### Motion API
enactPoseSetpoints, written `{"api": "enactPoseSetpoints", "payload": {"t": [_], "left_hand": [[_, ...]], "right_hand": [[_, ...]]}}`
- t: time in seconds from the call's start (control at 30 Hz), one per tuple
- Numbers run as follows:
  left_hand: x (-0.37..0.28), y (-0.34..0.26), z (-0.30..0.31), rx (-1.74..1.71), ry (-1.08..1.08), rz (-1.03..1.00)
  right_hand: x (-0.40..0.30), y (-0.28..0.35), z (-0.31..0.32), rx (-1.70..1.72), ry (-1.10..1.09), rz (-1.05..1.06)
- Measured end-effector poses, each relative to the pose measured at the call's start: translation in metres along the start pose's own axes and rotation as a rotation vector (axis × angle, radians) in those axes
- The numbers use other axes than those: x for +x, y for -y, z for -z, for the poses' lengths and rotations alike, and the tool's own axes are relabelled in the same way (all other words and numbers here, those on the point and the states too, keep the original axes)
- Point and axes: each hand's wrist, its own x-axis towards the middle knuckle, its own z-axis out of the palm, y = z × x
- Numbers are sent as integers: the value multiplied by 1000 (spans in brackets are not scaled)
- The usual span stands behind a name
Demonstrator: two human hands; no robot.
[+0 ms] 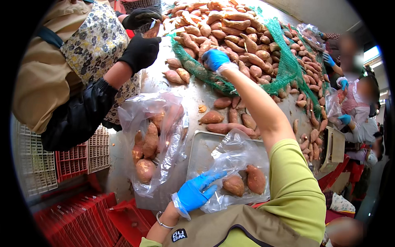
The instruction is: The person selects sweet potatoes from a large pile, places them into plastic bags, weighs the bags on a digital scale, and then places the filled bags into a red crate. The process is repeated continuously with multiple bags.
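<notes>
My left hand (197, 190), in a blue glove, rests on the edge of a clear plastic bag (240, 151) with its thumb and fingers apart. Two sweet potatoes (255, 179) lie in that bag, which is on a metal tray (195, 148). My right hand (217, 59), also gloved in blue, reaches onto a heap of sweet potatoes (237, 34) inside a green mesh net (285, 58). Its fingers curl downward and their tips are hidden, so a grip cannot be made out. Left of the tray stands another clear bag (154, 139) with several sweet potatoes.
Across the left side, a co-worker's black-gloved hand (142, 52) is beside a sweet potato (152, 30). Loose sweet potatoes (211, 117) lie beyond the tray on the metal table (166, 88). Red crates (77, 219) stand below left. Other people work at right, near a scale (333, 148).
</notes>
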Motion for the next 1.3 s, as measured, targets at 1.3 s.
{"api": "enactPoseSetpoints", "payload": {"t": [1.3], "left_hand": [[-38, -5, -33, -65, -36, -21]], "right_hand": [[-327, -61, 133, 1966, -285, -529]]}}
